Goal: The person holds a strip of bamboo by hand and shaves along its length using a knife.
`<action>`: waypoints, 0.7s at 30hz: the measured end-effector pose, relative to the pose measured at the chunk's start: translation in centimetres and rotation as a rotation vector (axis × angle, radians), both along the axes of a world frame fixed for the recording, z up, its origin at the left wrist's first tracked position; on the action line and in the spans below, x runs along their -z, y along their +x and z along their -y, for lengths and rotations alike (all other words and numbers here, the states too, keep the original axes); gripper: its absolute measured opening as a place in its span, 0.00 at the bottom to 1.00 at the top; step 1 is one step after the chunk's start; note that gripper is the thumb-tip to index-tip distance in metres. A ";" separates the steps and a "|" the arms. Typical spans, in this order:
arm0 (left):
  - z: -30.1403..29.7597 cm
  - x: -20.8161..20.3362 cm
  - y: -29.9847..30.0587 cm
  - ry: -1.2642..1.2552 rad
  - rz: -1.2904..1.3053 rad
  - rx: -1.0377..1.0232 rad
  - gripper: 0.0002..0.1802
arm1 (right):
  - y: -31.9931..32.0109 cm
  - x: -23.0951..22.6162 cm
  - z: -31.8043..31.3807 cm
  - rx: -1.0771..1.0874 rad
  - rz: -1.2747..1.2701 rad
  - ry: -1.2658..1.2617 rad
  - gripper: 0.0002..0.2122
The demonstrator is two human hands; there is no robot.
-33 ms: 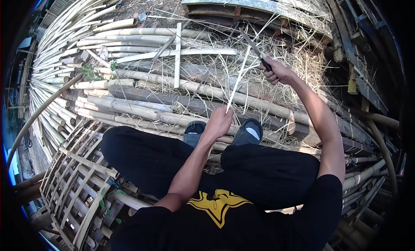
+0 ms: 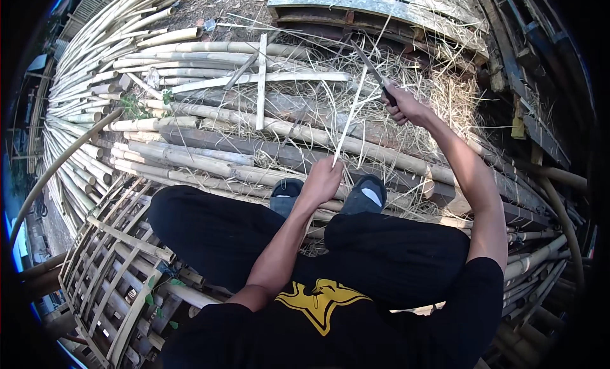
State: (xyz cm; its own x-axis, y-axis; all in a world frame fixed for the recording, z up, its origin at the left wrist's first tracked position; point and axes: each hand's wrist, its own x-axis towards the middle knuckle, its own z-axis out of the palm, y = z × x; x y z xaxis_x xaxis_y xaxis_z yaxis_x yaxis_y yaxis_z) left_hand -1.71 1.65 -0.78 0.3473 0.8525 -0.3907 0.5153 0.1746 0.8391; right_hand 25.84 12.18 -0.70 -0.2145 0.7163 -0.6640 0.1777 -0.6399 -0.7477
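Note:
My left hand [image 2: 322, 180] is closed round a thin, pale bamboo strip [image 2: 347, 129] above my shoes. From my fist the strip slants away, up and to the right. My right hand [image 2: 407, 107] grips the dark handle of a knife [image 2: 371, 65] farther off to the right. The knife's long blade points up and left, and its lower part lies close to the strip's far end; whether they touch I cannot tell. Thin shavings [image 2: 400, 137] are strewn beneath both hands.
Bamboo poles [image 2: 222, 56] lie in rows to the left and ahead. Two flat bamboo slats [image 2: 261, 83] cross on them. A wooden pallet [image 2: 375, 2] stands at the far side. A woven bamboo frame [image 2: 121, 261] is at my lower left, and my shoes [image 2: 366, 196] rest among poles.

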 end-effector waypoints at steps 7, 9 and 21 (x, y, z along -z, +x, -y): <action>-0.3 -2.1 0.0 -0.075 0.015 -0.088 0.18 | -3.6 -1.3 4.6 -0.493 0.778 0.921 0.20; 0.0 -1.0 0.0 -0.041 -0.004 -0.071 0.18 | -3.8 -1.5 4.8 -0.741 0.781 0.986 0.19; 1.4 -0.7 -0.9 -0.097 0.184 -0.116 0.19 | 22.0 -4.3 -2.4 0.847 1.145 0.506 0.29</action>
